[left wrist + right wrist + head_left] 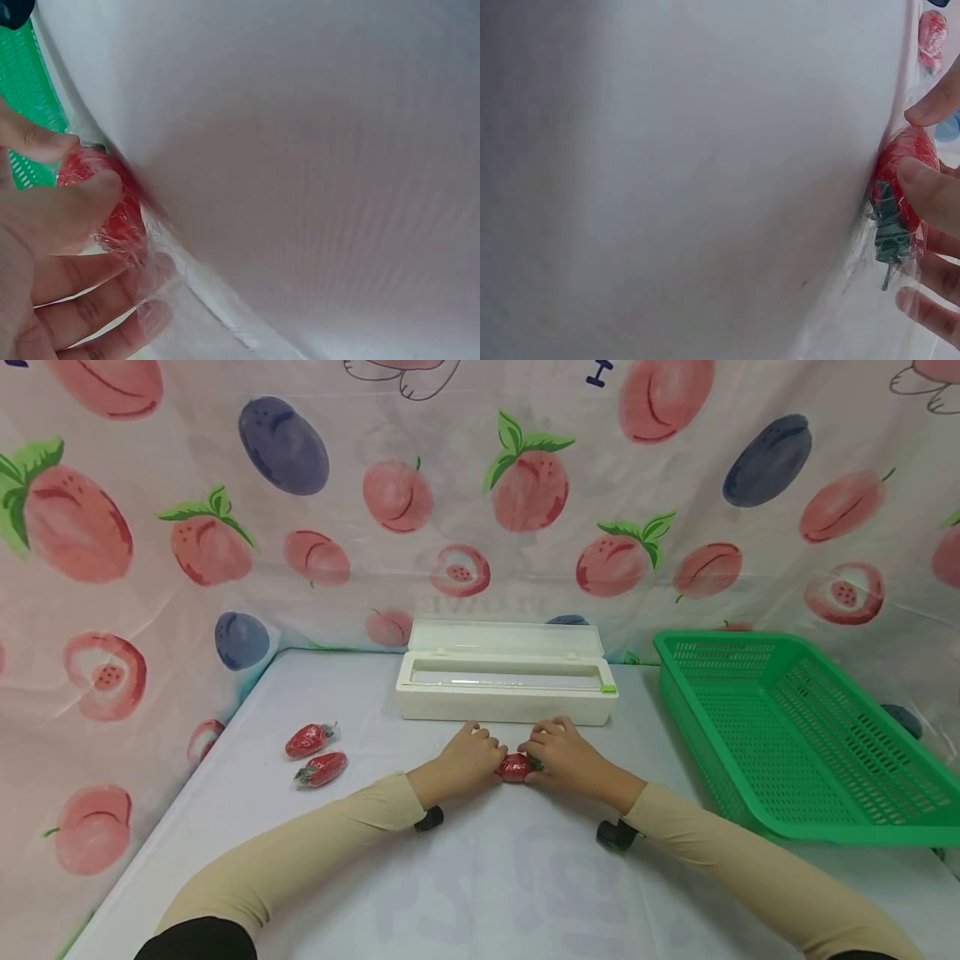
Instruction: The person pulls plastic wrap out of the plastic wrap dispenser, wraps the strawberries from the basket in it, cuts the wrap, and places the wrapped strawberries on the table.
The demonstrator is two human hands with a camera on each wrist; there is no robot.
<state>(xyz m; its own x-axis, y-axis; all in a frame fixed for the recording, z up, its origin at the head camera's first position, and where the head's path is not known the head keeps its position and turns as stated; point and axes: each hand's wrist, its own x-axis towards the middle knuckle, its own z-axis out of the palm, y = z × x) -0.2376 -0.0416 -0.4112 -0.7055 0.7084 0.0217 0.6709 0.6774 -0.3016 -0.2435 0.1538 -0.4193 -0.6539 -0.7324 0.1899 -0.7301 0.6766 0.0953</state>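
Observation:
A red strawberry [514,767] with green leaves, wrapped in clear cling film, lies between the two hands in front of the white box. My left hand [467,762] holds its left end, thumb pressed on the red side in the left wrist view. From the other side my right hand [572,762] grips the leafy end, its thumb on the wrapped fruit [924,146] in the right wrist view. Loose cling film [157,281] trails past the left fingers. Both hands' fingers curl behind the strawberry, partly hidden by it.
Behind the hands stands a white cling film dispenser [502,706] with its lid raised and a green slider at its right end. Two wrapped strawberries [309,740] lie at the left on the white table [360,877]. A green basket [757,810] stands at the right.

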